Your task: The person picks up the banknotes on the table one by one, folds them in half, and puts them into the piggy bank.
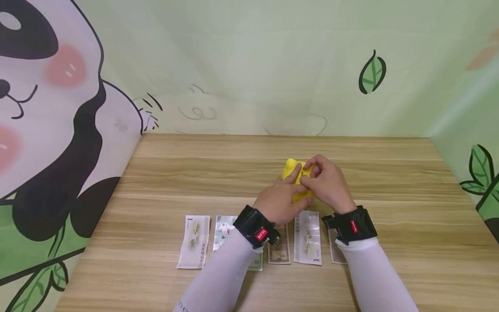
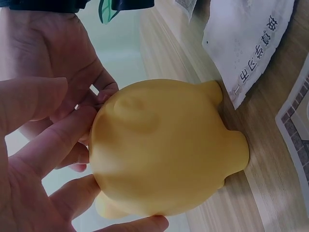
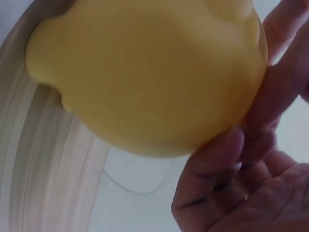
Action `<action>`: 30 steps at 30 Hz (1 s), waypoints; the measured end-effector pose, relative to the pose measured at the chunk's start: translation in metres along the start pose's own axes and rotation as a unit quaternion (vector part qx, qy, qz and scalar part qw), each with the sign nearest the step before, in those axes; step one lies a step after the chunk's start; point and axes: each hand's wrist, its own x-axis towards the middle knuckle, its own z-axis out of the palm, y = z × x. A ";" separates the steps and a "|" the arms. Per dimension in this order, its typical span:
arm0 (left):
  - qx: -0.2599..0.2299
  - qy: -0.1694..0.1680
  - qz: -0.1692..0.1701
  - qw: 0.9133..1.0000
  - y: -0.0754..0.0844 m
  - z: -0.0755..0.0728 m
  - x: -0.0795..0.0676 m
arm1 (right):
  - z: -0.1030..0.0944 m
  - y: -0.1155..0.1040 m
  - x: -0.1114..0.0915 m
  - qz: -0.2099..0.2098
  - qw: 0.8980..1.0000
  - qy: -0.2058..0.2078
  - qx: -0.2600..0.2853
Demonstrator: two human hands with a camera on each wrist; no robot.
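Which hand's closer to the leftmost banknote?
Left. The left hand is beyond and to the right of the leftmost banknote, touching the yellow figure; the right hand is farther right.

Evenly lit head view, dimmer wrist views — right one blurred

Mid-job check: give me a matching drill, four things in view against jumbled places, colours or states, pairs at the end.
1. Piggy bank
2. Leftmost banknote
3. Panda
4. Right wrist strap

A. Printed on the backdrop
B. Black with a red label
C. Flat on the table
D. Touched by left hand and right hand

Pairs: 1-D; 2-C; 3-A; 4-B
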 end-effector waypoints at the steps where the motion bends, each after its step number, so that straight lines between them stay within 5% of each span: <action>1: -0.001 0.000 0.001 1.000 0.000 0.000 0.000 | 0.000 -0.001 0.000 0.002 1.000 0.004 0.001; 19: -0.005 0.007 -0.002 1.000 -0.003 0.007 0.005 | 0.008 0.009 0.002 -0.002 0.997 0.015 0.081; 30: -0.002 0.009 -0.011 1.000 -0.013 0.006 0.008 | 0.017 0.014 0.006 -0.034 0.996 0.019 0.086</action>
